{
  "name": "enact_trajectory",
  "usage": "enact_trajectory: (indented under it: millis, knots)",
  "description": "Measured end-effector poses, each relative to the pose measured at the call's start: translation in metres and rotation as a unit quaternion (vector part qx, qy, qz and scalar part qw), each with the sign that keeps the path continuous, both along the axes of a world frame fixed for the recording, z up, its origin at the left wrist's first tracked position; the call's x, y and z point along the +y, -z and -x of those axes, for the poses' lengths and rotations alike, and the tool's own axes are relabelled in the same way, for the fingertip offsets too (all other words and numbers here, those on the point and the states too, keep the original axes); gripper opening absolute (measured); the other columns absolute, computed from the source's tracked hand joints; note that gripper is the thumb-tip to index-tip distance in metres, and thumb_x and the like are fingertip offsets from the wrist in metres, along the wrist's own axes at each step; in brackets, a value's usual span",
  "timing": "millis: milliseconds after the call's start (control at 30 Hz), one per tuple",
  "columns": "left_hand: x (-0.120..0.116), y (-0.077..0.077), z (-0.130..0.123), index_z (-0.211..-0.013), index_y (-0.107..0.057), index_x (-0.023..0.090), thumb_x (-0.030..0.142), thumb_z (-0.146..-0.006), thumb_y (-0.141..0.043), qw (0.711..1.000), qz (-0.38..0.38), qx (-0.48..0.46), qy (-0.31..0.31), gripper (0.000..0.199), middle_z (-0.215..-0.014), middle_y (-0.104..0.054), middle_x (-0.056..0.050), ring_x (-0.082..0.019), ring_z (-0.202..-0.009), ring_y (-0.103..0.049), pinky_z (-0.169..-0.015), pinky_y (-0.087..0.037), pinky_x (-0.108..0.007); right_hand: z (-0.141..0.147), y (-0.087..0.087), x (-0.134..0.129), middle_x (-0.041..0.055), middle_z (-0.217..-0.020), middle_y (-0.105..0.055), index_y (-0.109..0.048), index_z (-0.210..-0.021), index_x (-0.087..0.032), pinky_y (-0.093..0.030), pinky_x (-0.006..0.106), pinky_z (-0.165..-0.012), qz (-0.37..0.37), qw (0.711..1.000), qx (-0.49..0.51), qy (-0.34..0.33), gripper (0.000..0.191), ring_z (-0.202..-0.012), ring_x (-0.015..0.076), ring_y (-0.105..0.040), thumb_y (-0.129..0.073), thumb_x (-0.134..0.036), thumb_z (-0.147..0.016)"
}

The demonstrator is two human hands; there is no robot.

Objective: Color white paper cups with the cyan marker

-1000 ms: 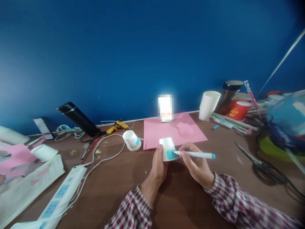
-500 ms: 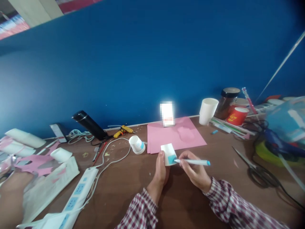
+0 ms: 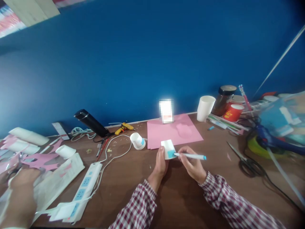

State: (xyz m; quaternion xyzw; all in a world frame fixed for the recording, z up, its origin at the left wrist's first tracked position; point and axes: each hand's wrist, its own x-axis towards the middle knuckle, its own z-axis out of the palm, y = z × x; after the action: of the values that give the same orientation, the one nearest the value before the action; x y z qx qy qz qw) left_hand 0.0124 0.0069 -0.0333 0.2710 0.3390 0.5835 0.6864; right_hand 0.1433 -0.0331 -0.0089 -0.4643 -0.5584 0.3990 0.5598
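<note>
My left hand (image 3: 160,163) grips a small white paper cup (image 3: 167,145) from its left side, above the brown table. A light-blue patch covers the cup's lower part. Between the fingers of my right hand (image 3: 192,163) is a white felt-tip pen (image 3: 194,156) with a blue end, its tip against the blue patch. Just beyond both hands lie pink paper sheets (image 3: 164,135). To the left, another paper cup (image 3: 137,141) stands upside down, also bearing a blue patch. My left thumb shows along the cup; the other fingers are mostly hidden.
Scissors (image 3: 246,163) lie on the right. A power strip (image 3: 83,194) with white cable is on the left, near another person's arm (image 3: 20,197). At the back stand a black flask (image 3: 91,122), a yellow glue gun (image 3: 124,128), tall white cups (image 3: 205,108) and a red cup (image 3: 233,113).
The view has shifted slightly. The pen tip has moved a little left on the blue patch, and my left hand keeps its hold. The other person's arm has shifted at left.
</note>
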Motion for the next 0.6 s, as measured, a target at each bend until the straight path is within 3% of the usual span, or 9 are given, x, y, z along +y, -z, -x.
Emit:
enact_trajectory:
  millis: [233,400,600]
  knots:
    - [0.001,-0.002,0.0,-0.079,-0.057,0.014,0.048,-0.083,-0.055,1.0,-0.004,0.007,0.011,0.035,-0.067,-0.053,0.0,-0.011,-0.061,-0.046,-0.064,-0.038,-0.026,0.003,-0.002,0.0,0.0003,-0.069,-0.054,-0.054,-0.085,-0.019,-0.04,0.023,-0.052,-0.008,0.999,-0.028,-0.015,0.014,-0.059,0.0119,-0.048,-0.05,-0.031,-0.09]
    - [-0.002,-0.008,0.0,-0.082,-0.056,0.015,0.045,-0.082,-0.057,0.999,-0.031,-0.004,0.011,0.03,-0.072,-0.053,0.0,-0.012,-0.065,-0.046,-0.065,-0.038,-0.026,0.008,-0.002,0.0,-0.0022,-0.064,-0.051,-0.052,-0.083,-0.019,-0.037,0.021,-0.047,0.0,1.0,-0.005,0.009,0.015,-0.053,0.0106,-0.044,-0.049,-0.032,-0.091]
    - [-0.002,-0.009,0.002,-0.078,-0.057,0.015,0.05,-0.081,-0.056,0.996,-0.052,0.072,-0.009,0.035,-0.067,-0.053,-0.001,-0.012,-0.061,-0.044,-0.063,-0.038,-0.027,0.012,-0.007,0.001,0.0001,-0.069,-0.055,-0.055,-0.082,-0.019,-0.041,0.023,-0.052,-0.059,0.992,-0.104,0.047,0.01,-0.057,0.0119,-0.049,-0.05,-0.026,-0.089]
